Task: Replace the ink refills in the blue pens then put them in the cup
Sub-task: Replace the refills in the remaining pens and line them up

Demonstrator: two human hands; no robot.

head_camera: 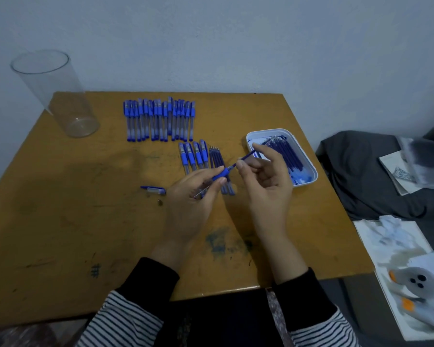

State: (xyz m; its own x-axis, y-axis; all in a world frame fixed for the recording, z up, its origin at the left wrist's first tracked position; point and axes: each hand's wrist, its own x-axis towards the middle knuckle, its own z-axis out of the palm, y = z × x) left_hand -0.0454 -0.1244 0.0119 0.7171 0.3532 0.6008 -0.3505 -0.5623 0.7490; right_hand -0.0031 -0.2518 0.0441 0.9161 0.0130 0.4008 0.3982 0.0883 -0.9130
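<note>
Cup [58,96], clear plastic with no pens in it yet, stands well to the left of the fingers and beyond them, on the back corner of the table [85,221]. A long row of capped blue pens [159,120] lies beyond the fingers. Just left of the left hand [189,204] lie a pen cap [153,189] and a small metal tip [160,202], so one pen is taken apart.

The left hand's fingers curl round the pen barrel [221,174], thumb on the blue grip. From its open end an ink refill [246,157] sticks out up and to the right, pinched between thumb and forefinger of the right hand [266,186], whose other fingers are loosely curled. Right behind the fingertips lie four more pens [194,155] and some loose refills [217,159]. Just right of the right fingers is a white tray [311,171] of refills.

The step in hand looks like the refill swap itself; whether this refill is going in or coming out cannot be told. Next, I judge, the refill must be seated straight along the barrel, then the tip screwed on and the cap fitted.

No brand or pen label can be read. The table bears only ink scribbles, one near the left sleeve like a hash mark [95,270].
</note>
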